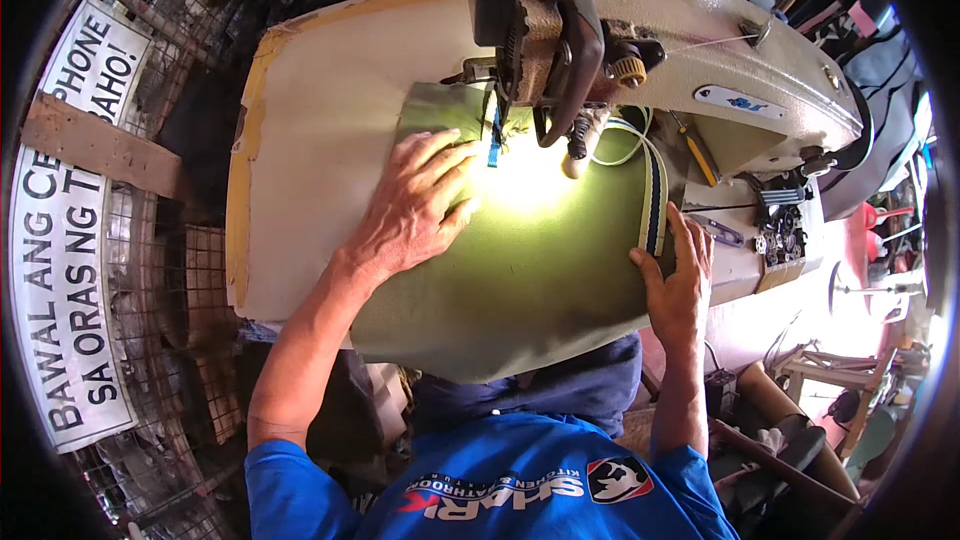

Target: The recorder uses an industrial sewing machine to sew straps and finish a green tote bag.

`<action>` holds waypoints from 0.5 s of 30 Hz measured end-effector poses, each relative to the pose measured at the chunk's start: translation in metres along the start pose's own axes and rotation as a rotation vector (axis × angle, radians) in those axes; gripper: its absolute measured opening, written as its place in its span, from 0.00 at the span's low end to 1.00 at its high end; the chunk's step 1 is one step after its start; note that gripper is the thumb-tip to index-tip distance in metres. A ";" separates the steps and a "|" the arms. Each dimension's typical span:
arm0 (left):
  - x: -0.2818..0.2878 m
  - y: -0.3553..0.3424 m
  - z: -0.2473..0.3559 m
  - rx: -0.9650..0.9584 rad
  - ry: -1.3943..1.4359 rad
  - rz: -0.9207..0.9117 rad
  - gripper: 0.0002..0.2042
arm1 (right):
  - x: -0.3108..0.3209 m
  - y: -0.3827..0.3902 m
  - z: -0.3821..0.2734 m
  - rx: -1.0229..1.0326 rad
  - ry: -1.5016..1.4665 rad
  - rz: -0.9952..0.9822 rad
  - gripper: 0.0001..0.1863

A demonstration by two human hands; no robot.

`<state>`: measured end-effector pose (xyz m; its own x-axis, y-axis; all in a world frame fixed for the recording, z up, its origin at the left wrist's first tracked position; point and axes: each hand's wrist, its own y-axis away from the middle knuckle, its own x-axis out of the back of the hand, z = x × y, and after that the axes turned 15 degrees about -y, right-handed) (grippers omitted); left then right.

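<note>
My left hand (420,200) rests on olive-green fabric (480,310), fingers spread and slightly bent, just left of the lit needle area of a beige sewing machine (680,20). A short blue-and-white striped strip (493,155) lies beside my fingertips, under the machine's dark presser mechanism (535,70). My right hand (675,270) touches the fabric's right edge, thumb and index apart, beside a cream tape with a dark stripe (651,215). The tape loops up behind the needle area, where its end is hidden. The fabric hangs over the table's front edge toward my lap.
The pale tabletop (290,160) has a worn yellow edge. A yellow-handled screwdriver (700,155), small scissors-like tool (720,230) and metal parts (780,230) lie right. A wire mesh with a sign (80,240) stands left; wooden pieces and rolls (810,440) are at lower right.
</note>
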<state>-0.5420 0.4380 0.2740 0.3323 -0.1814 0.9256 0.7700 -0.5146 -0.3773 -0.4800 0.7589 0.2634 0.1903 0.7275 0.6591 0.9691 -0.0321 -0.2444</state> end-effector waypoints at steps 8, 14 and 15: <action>-0.006 0.003 0.032 0.128 -0.009 0.006 0.22 | -0.001 -0.030 -0.018 0.272 -0.092 0.139 0.30; -0.012 -0.001 0.043 0.230 -0.112 0.067 0.17 | 0.009 -0.059 -0.032 0.307 0.386 0.114 0.33; -0.013 -0.003 0.034 0.227 -0.113 0.093 0.17 | 0.004 -0.054 -0.037 0.291 0.618 0.137 0.34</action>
<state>-0.5296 0.4705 0.2621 0.4560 -0.1175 0.8822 0.8316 -0.2968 -0.4694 -0.5257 0.7380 0.3050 0.4459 0.2034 0.8717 0.8651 0.1522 -0.4780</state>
